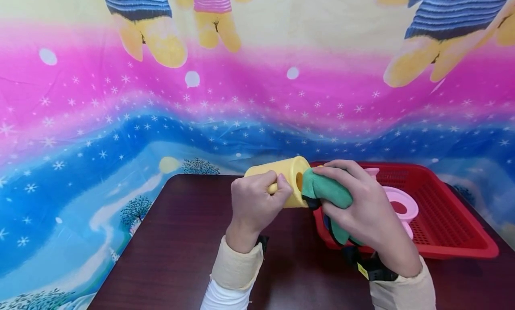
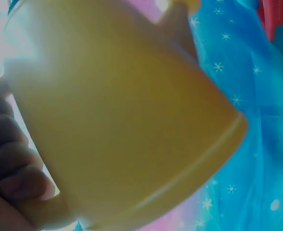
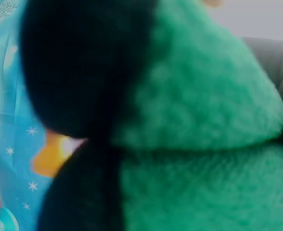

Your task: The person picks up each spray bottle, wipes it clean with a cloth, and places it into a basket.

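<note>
In the head view my left hand [image 1: 257, 198] grips the handle of a yellow toy watering can [image 1: 277, 169], which lies tilted on its side above the table, its opening toward the right. Its smooth body [image 2: 117, 110] fills most of the left wrist view, with a spout [image 2: 179, 29] on the side away from the curled fingers [image 2: 16, 159]. A folded green cloth [image 1: 327, 189] with a dark underside is held in my right hand [image 1: 364, 203], against the can's rim. Close up, the fuzzy cloth [image 3: 203, 96] covers most of the right wrist view. The can's inside is mostly hidden.
A red plastic basket [image 1: 454, 203] stands on the right of the dark wooden table [image 1: 185, 247], partly behind my right hand. Inside it are pink toy pieces, one ring-shaped [image 1: 408, 203]. A patterned cloth backdrop [image 1: 241, 95] hangs behind the table.
</note>
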{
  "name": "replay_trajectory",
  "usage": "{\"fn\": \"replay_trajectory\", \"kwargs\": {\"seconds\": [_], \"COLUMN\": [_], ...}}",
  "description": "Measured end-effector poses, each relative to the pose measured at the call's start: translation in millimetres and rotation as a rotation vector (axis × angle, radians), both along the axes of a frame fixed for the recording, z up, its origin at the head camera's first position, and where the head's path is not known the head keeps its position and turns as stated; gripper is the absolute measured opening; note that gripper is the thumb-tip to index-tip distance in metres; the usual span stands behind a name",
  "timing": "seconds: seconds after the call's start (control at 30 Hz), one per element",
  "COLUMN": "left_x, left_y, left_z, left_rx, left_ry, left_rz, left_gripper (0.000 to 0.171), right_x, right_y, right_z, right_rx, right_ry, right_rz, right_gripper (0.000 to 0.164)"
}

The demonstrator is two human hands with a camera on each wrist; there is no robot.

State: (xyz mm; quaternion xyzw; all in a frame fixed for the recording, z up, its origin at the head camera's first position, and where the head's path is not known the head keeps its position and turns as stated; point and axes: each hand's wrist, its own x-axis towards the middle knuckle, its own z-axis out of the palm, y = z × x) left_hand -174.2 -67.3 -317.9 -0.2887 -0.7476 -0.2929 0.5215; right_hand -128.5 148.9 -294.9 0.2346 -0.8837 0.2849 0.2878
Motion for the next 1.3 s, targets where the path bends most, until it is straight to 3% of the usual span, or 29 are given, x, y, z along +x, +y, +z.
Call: {"fn": "replay_trajectory", "kwargs": {"seconds": [0.17, 0.53, 0.67, 0.8, 0.93, 1.1, 1.2, 1.3], "left_x": [-0.4, 0.7, 1.2, 1.7, 1.3, 3.3, 6.8, 11.3], "left_y": [4.0, 8.8, 14.2, 18.9, 21.0, 24.4, 32.0, 45.2], "left_z": [-1.6, -2.6, -3.5, -4.3, -4.2, -3.6, -4.4, -6.9], "left_rx": [-0.068, -0.101, -0.081, 0.001, 0.129, 0.329, 0.44, 0.525], "left_ry": [0.011, 0.002, -0.004, -0.015, -0.062, -0.182, -0.292, -0.406], "left_rz": [-0.025, -0.09, -0.11, -0.09, -0.066, -0.091, -0.159, -0.261], "left_gripper": [0.037, 0.037, 0.035, 0.035, 0.038, 0.042, 0.043, 0.041], "right_x": [-0.4, 3.7, 11.5, 19.9, 29.1, 40.7, 47.6, 58.0], "right_y": [0.9, 2.9, 7.7, 18.4, 38.4, 65.6, 79.0, 88.9], "right_z": [-1.9, 1.6, 5.3, 10.7, 16.6, 20.9, 20.8, 21.5], "right_rx": [0.002, -0.043, -0.093, -0.159, -0.28, -0.449, -0.545, -0.632], "right_ry": [0.001, 0.051, 0.079, 0.132, 0.183, 0.23, 0.244, 0.161], "right_rz": [-0.034, -0.023, 0.005, -0.021, -0.128, -0.316, -0.462, -0.603], "right_gripper": [0.071, 0.077, 0.078, 0.076, 0.074, 0.064, 0.06, 0.059]}}
